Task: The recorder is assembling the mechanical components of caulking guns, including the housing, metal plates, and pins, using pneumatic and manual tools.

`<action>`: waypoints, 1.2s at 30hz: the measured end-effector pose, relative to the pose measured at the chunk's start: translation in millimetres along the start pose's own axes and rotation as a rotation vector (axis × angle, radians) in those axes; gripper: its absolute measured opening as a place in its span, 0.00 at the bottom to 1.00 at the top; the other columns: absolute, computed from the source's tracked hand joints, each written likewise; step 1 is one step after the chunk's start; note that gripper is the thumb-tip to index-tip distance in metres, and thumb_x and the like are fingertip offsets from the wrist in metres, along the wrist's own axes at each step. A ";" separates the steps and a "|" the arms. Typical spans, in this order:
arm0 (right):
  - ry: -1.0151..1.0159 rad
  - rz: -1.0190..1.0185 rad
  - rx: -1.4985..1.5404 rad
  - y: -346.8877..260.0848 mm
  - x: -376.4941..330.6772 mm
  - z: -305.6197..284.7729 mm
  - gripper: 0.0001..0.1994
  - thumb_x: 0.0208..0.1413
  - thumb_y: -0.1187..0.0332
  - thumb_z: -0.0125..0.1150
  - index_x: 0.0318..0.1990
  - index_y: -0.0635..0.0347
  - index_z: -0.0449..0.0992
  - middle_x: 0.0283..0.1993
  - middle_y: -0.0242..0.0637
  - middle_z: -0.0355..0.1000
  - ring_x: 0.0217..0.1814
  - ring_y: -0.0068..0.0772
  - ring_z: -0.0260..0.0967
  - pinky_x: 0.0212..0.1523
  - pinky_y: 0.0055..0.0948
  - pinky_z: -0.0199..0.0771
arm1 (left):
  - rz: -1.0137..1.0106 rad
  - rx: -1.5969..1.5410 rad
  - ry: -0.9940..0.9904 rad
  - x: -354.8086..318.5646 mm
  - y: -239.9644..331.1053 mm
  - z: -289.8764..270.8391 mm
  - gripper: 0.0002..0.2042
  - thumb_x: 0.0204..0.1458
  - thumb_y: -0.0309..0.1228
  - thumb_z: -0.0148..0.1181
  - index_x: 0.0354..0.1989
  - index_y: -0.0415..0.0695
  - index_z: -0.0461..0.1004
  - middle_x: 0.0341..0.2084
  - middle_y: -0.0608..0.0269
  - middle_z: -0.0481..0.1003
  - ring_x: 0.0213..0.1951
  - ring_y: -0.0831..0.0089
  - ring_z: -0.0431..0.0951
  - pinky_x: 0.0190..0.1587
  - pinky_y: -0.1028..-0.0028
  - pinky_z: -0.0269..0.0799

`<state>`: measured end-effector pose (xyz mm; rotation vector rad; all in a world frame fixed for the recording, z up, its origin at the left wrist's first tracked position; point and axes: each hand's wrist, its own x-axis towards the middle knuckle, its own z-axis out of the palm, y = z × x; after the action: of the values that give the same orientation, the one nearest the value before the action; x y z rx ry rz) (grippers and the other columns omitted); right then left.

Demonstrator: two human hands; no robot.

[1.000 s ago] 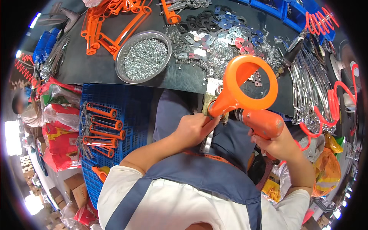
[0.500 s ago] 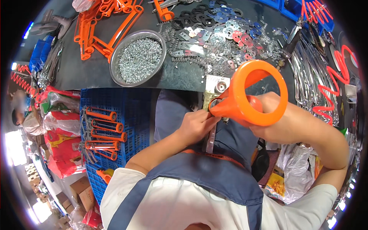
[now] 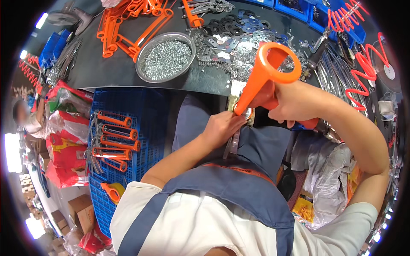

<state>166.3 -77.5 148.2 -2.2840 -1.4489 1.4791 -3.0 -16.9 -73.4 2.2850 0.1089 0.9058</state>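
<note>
**Holding frame and tool close together at the table's edge**

Nearest, above the blue apron (image 3: pixel 226 190), pinches the narrow end of an orange frame (image 3: pixel 253 83) with the left hand (image 3: pixel 223 128), fingers drawn in close. Just to the right, wraps the right hand (image 3: pixel 299 102) round a red tool (image 3: pixel 267 94) in a full, firm grip; cannot tell about any trigger press.

Holds the frame at the near edge of the table (image 3: pixel 102 70), narrow end low beside the metal fixture (image 3: pixel 237 88). Runs its long axis aslant from there, away from the body and up to the right, to end in the wide ring; tilts the ring's opening partly upward.

Since half a second ago, has swung the ring farther out from the body, clearing the view of the tool, mostly hidden behind it then. Since a second ago, has brought the tool in from the lower right to just beside the frame. Probably means work at the narrow end, with tool and frame now lined up; cannot see any contact at the tip.

Farther left, can see more frames (image 3: pixel 113 152) stacked in a blue crate (image 3: pixel 147 160). On the table, can make out a bowl (image 3: pixel 138 68) of small silver parts, then loose washers (image 3: pixel 252 21) and, to the right, thin rods (image 3: pixel 341 81). Farthest, blue bins (image 3: pixel 294 7).
</note>
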 end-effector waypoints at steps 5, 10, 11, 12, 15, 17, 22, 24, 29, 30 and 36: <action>0.286 -0.218 0.307 31.1 -63.2 16.7 0.15 0.42 0.77 0.56 0.41 0.71 0.71 0.28 0.40 0.73 0.23 0.27 0.73 0.25 0.22 0.75 | -0.030 0.059 -0.039 1.1 18.8 -21.4 0.07 0.50 0.27 0.58 0.37 0.40 0.73 0.19 0.63 0.72 0.21 0.65 0.72 0.23 0.70 0.67; 0.353 -0.187 0.681 62.7 -96.0 71.4 0.21 0.44 0.80 0.60 0.50 0.70 0.69 0.35 0.40 0.74 0.32 0.26 0.74 0.26 0.21 0.76 | -1.185 -1.050 0.344 -48.3 -5.5 -37.4 0.08 0.56 0.25 0.50 0.41 0.35 0.71 0.27 0.63 0.73 0.24 0.75 0.71 0.27 0.75 0.68; 0.345 -0.239 0.762 68.0 -93.2 83.1 0.20 0.44 0.81 0.60 0.49 0.70 0.69 0.36 0.41 0.74 0.33 0.27 0.74 0.26 0.22 0.76 | -1.333 -1.241 0.433 -52.7 -9.1 -36.8 0.08 0.58 0.25 0.48 0.41 0.34 0.70 0.29 0.62 0.73 0.27 0.77 0.71 0.30 0.78 0.68; 0.350 -0.287 0.847 73.5 -90.3 92.7 0.20 0.44 0.82 0.60 0.48 0.71 0.69 0.37 0.43 0.74 0.34 0.28 0.74 0.26 0.22 0.76 | -1.212 -1.390 0.343 -53.8 -5.8 -36.4 0.10 0.58 0.24 0.46 0.45 0.32 0.68 0.33 0.58 0.73 0.29 0.77 0.70 0.34 0.79 0.68; 0.329 -0.225 1.061 75.0 -82.8 113.1 0.18 0.44 0.84 0.59 0.46 0.72 0.70 0.37 0.45 0.74 0.35 0.31 0.75 0.24 0.23 0.76 | -1.027 -1.884 0.037 -33.2 15.5 -58.8 0.11 0.59 0.25 0.47 0.45 0.32 0.69 0.32 0.59 0.72 0.27 0.79 0.69 0.30 0.84 0.66; 0.285 -0.214 1.084 75.1 -74.0 115.3 0.17 0.43 0.85 0.59 0.45 0.72 0.71 0.37 0.46 0.74 0.34 0.32 0.75 0.23 0.23 0.75 | -1.050 -1.798 0.051 -29.5 21.8 -60.4 0.11 0.59 0.26 0.48 0.46 0.31 0.68 0.31 0.60 0.72 0.25 0.82 0.67 0.27 0.85 0.64; 0.288 -0.281 1.122 78.3 -59.6 122.2 0.17 0.43 0.84 0.59 0.45 0.71 0.71 0.36 0.45 0.73 0.34 0.33 0.74 0.21 0.23 0.74 | -1.376 -1.561 0.194 2.9 45.9 -64.9 0.11 0.60 0.30 0.48 0.43 0.34 0.71 0.25 0.64 0.71 0.22 0.85 0.65 0.22 0.87 0.59; 0.299 -0.303 1.134 81.8 -57.6 126.2 0.18 0.43 0.84 0.59 0.45 0.71 0.70 0.36 0.45 0.73 0.33 0.33 0.74 0.21 0.23 0.74 | -1.229 -1.509 0.142 -11.6 33.6 -58.2 0.10 0.59 0.31 0.50 0.41 0.35 0.71 0.24 0.65 0.71 0.21 0.87 0.65 0.21 0.87 0.59; 0.275 -0.354 1.226 87.7 -59.2 131.7 0.20 0.44 0.82 0.60 0.48 0.69 0.69 0.36 0.46 0.72 0.34 0.34 0.73 0.21 0.23 0.74 | -0.968 -1.914 -0.014 -25.8 17.1 -50.2 0.08 0.58 0.30 0.53 0.37 0.37 0.71 0.23 0.65 0.72 0.20 0.87 0.65 0.21 0.86 0.63; 0.280 -0.353 1.226 87.8 -58.4 132.9 0.20 0.44 0.82 0.60 0.48 0.69 0.69 0.36 0.46 0.72 0.34 0.34 0.73 0.21 0.23 0.74 | -1.013 -1.905 0.033 -21.6 20.7 -48.4 0.07 0.57 0.30 0.53 0.36 0.38 0.72 0.22 0.65 0.72 0.19 0.86 0.64 0.21 0.87 0.63; 0.306 -0.338 1.254 86.4 -54.3 139.9 0.20 0.45 0.81 0.60 0.49 0.67 0.69 0.36 0.46 0.71 0.33 0.34 0.73 0.21 0.24 0.73 | -1.226 -1.665 0.118 -4.4 36.6 -49.4 0.11 0.53 0.36 0.60 0.28 0.39 0.72 0.16 0.66 0.68 0.16 0.86 0.61 0.17 0.87 0.56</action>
<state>115.4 -221.8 67.3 -1.2984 -0.4691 1.2551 -43.5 -19.1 -27.0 0.3605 0.4948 0.1596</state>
